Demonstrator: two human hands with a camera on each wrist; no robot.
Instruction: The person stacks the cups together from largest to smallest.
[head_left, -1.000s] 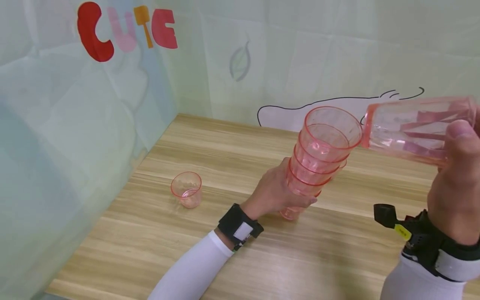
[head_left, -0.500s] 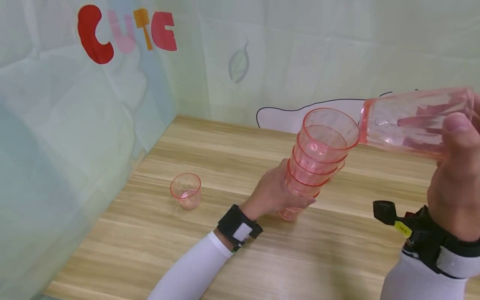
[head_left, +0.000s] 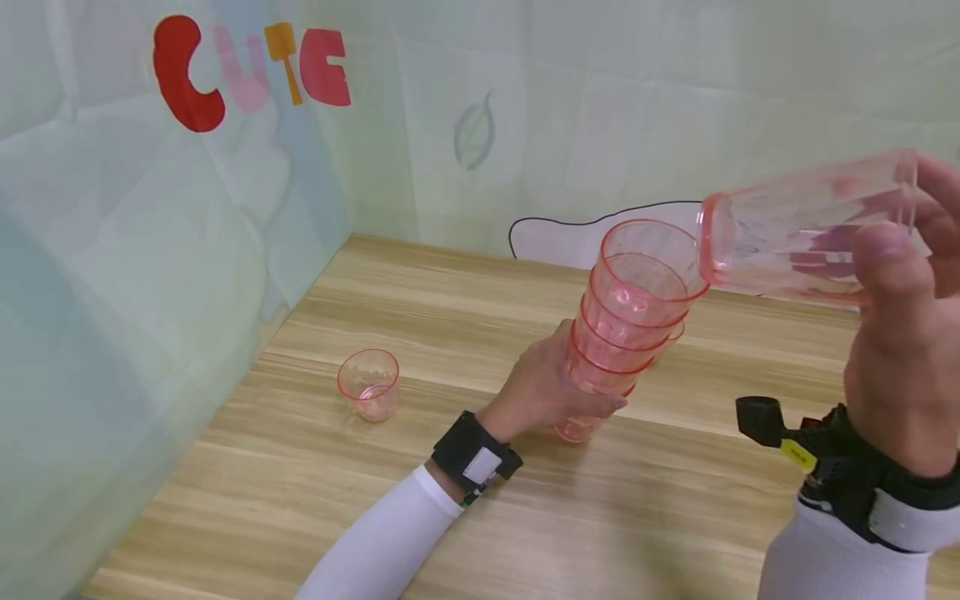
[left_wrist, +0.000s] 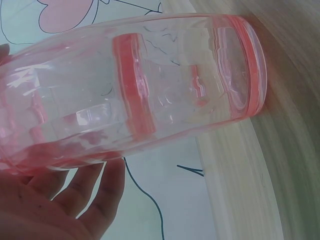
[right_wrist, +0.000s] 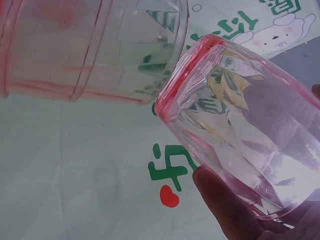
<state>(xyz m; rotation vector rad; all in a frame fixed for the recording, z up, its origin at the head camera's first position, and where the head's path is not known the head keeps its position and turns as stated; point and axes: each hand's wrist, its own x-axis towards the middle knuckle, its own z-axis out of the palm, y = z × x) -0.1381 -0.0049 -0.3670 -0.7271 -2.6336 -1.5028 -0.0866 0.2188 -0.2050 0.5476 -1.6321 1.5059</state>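
Observation:
My left hand (head_left: pixel 551 385) grips a stack of nested clear pink cups (head_left: pixel 630 329) low down. The stack leans to the right, its top mouth facing up. From the right, my right hand (head_left: pixel 903 333) holds a single clear pink cup (head_left: pixel 810 237) almost on its side. The thick red base of that cup points at the stack's top rim and overlaps it in the head view. In the right wrist view, this base (right_wrist: pixel 187 75) meets the stack's rim (right_wrist: pixel 180 45). Part of the left fingers (left_wrist: pixel 107 187) shows under the stack in the left wrist view.
A short clear pink cup (head_left: pixel 371 387) stands upright at the left of the wood-grain table (head_left: pixel 300 500). A bit of pink rim (head_left: pixel 678 329) peeks out behind the stack. Printed cloth walls (head_left: pixel 420 150) close off the left and back.
My right hand's cup has moved left and slightly up, its base now overlapping the stack's top rim. The left hand and the stack have hardly shifted.

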